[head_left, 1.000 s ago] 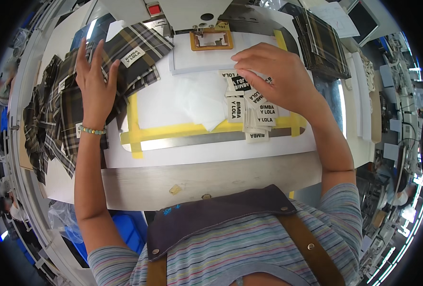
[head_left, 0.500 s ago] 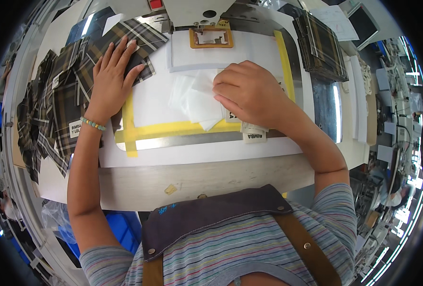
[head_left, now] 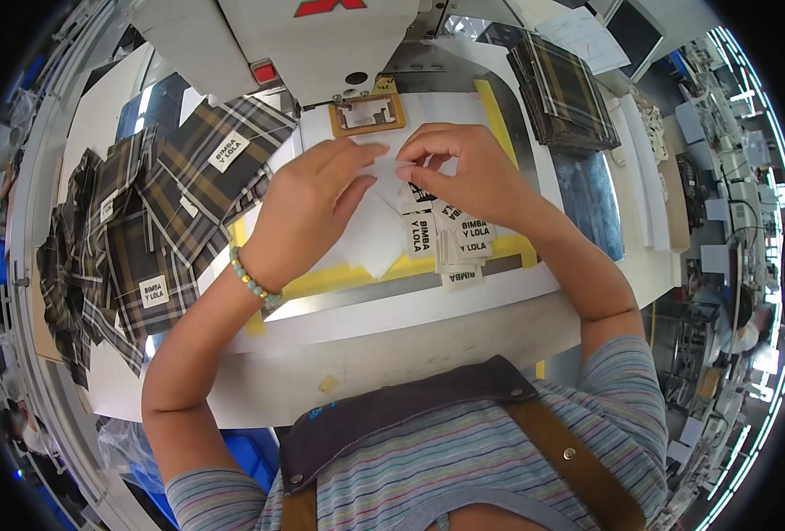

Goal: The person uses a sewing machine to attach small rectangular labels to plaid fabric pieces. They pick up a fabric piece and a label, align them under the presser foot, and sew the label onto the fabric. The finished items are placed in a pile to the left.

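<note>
Head camera, looking straight down from the person's brow: both bare hands meet over a white worktable [head_left: 428, 305] in front of a pale sewing machine [head_left: 321, 40]. The step in hand looks like picking a single small white woven label [head_left: 407, 168] off a loose pile and readying it for the machine. The left hand [head_left: 308, 212] comes in from the lower left, wrist bent, a green beaded bracelet [head_left: 252, 281] at the wrist, fingers stretched toward the centre with thumb and forefinger closing on the label's edge. The right hand [head_left: 472, 173] arches over from the right, knuckles up, its fingertips pinched on the same label from the other side, so the label sits between the two hands, just below the machine's small orange-brown clamp frame [head_left: 367, 115]. Under the hands lies a pile of white labels [head_left: 450, 239] with dark lettering, resting on a white sheet of backing [head_left: 370, 243] inside a border of yellow tape [head_left: 348, 279]. To the left, plaid fabric pieces [head_left: 145, 230] with labels sewn on are spread out; a neat stack of plaid pieces [head_left: 565, 88] sits at the upper right. By my judgement, the next move calls for a fine two-handed separation of one label from the rest, then squaring it flat beneath the frame without dragging the pile.
</note>
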Demonstrator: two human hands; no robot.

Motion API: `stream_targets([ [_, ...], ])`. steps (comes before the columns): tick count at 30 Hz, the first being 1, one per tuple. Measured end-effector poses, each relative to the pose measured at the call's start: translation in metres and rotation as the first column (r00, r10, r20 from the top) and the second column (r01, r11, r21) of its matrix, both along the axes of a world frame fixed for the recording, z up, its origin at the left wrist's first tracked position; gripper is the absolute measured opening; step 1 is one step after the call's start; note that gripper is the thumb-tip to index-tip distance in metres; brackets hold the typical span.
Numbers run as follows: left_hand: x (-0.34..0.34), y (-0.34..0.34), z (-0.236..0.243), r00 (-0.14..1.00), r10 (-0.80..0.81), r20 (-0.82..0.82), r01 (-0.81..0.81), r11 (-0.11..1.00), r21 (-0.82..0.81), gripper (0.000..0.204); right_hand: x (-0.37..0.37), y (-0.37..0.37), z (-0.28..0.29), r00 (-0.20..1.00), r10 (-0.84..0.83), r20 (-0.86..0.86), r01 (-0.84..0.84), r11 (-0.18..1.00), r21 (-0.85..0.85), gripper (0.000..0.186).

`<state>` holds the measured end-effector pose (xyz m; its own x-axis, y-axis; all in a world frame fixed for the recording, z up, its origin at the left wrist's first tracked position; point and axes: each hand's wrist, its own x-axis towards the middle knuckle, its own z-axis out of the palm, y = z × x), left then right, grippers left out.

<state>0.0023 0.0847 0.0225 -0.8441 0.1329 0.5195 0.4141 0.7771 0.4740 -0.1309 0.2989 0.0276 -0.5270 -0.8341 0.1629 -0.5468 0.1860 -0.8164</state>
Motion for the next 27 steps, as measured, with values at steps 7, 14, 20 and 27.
stream_targets([
  [7,0.0,-0.015,-0.008,0.921,-0.223,-0.321,0.022,0.849,-0.528,0.023,-0.006,0.001,-0.01,0.427,0.11,-0.897,-0.242,0.97,0.004,0.008],
  [14,-0.016,-0.036,-0.022,0.952,-0.232,-0.201,0.02,0.699,-0.715,0.027,-0.025,-0.021,-0.024,0.344,0.135,-0.929,-0.202,0.977,0.068,0.006],
  [20,-0.024,-0.034,-0.03,0.993,-0.063,-0.1,-0.047,0.568,-0.822,0.03,-0.034,-0.025,-0.035,0.273,0.19,-0.943,-0.048,0.982,0.184,0.015],
  [27,0.004,-0.011,-0.022,0.985,0.16,0.058,-0.107,0.848,-0.519,0.041,-0.007,-0.017,-0.032,0.501,0.198,-0.842,0.131,0.945,0.3,0.033],
])
